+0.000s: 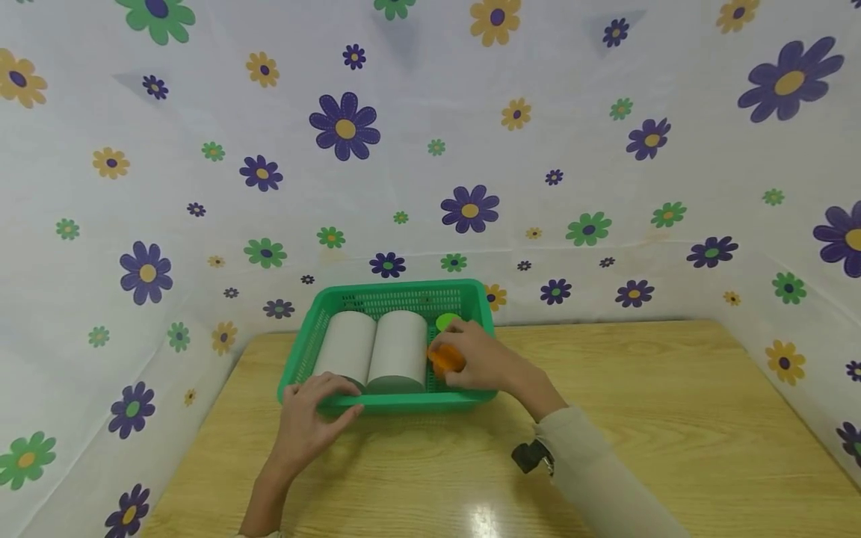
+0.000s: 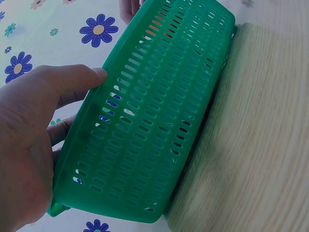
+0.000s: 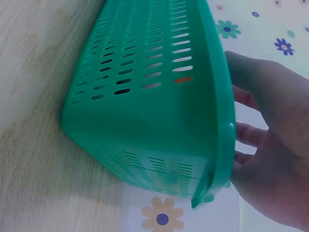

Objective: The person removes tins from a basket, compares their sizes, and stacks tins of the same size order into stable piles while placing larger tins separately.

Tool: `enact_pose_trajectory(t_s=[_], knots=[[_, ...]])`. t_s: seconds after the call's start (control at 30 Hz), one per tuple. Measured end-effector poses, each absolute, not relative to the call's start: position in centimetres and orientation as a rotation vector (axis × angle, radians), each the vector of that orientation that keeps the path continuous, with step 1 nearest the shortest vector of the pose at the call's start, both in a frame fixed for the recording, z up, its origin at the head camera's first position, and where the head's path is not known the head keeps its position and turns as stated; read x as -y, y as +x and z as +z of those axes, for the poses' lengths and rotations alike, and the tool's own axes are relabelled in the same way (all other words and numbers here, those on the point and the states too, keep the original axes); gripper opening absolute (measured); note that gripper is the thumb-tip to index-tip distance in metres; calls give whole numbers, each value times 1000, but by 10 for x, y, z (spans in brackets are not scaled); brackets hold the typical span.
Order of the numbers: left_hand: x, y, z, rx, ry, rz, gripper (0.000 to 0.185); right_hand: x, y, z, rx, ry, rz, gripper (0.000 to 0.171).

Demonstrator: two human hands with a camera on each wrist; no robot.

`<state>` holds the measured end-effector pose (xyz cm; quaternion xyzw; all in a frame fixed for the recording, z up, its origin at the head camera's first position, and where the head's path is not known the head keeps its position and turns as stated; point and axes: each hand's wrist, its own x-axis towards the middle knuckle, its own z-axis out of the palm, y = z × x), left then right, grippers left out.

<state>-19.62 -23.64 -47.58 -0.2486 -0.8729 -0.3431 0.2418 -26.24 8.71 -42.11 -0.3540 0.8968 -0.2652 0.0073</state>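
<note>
In the head view a green plastic basket (image 1: 403,403) with slotted walls stands on the table. Two white cylinders, like paper rolls (image 1: 398,344), lie side by side in it. My left hand (image 1: 309,418) grips the basket's near rim at its left part, thumb outside and fingers over the edge. At the basket's right end, my right hand (image 1: 474,355) holds a small orange object (image 1: 445,360), its kind partly hidden by the fingers. A bright green round thing (image 1: 447,321) sits just behind it. In the right wrist view, the basket wall hides the fingertips and most of the orange object.
The wooden table (image 1: 639,418) extends to both sides and in front of the basket. A white cloth with printed flowers (image 1: 403,149) hangs behind it and at the sides. A black device (image 1: 531,456) is strapped at the right sleeve.
</note>
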Motion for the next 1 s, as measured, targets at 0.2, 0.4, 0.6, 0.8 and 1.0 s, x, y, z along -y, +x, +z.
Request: enact_pose_trajectory(t_s=[0.2,0.4,0.6,0.8,1.0], knots=[[238,-198,-478,2392,-673,-942,22,-93,-258,-418,-2847,-1047,-908,38],[239,-198,-479,2395,-670,-943,25,-104,-252,-419,-2906,-1104,-1003,38],[238,-197,-476,2393,-676,-937,25,-113,-246,-419,-2933,-1146,-1097,37],[238,-198,-475,2390,-673,-931,23,-120,-238,-420,-2944,-1128,-1150,38],[239,-198,-477,2401,-663,-931,21,-127,-232,-418,-2932,-1083,-1285,39]])
